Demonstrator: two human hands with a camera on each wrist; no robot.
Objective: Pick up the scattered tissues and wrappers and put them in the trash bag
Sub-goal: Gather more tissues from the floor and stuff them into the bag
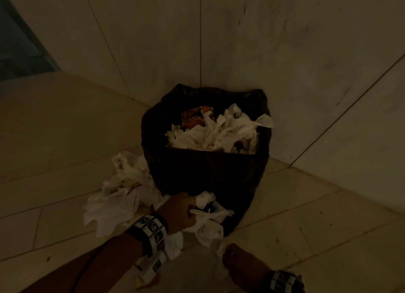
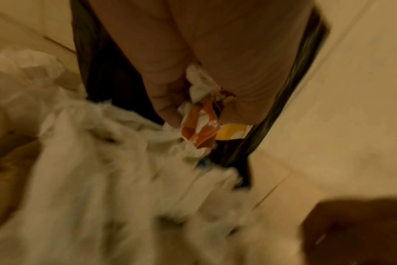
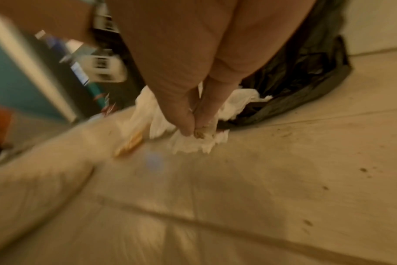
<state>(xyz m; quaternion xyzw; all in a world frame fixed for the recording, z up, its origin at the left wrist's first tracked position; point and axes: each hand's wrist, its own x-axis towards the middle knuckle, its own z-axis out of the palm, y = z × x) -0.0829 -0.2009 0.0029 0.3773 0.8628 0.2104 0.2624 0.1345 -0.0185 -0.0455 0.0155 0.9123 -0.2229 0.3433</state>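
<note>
A black trash bag stands in the tiled corner, heaped with white tissues and an orange wrapper. My left hand is at the bag's foot and grips a bunch of tissues with an orange-and-white wrapper between its fingers. My right hand, lower right, pinches a crumpled white tissue lying on the floor. A pile of loose tissues lies on the floor left of the bag.
Two tiled walls meet behind the bag. The beige floor tiles carry dark crumbs at the right. A blue-green panel and a small tan scrap show in the right wrist view.
</note>
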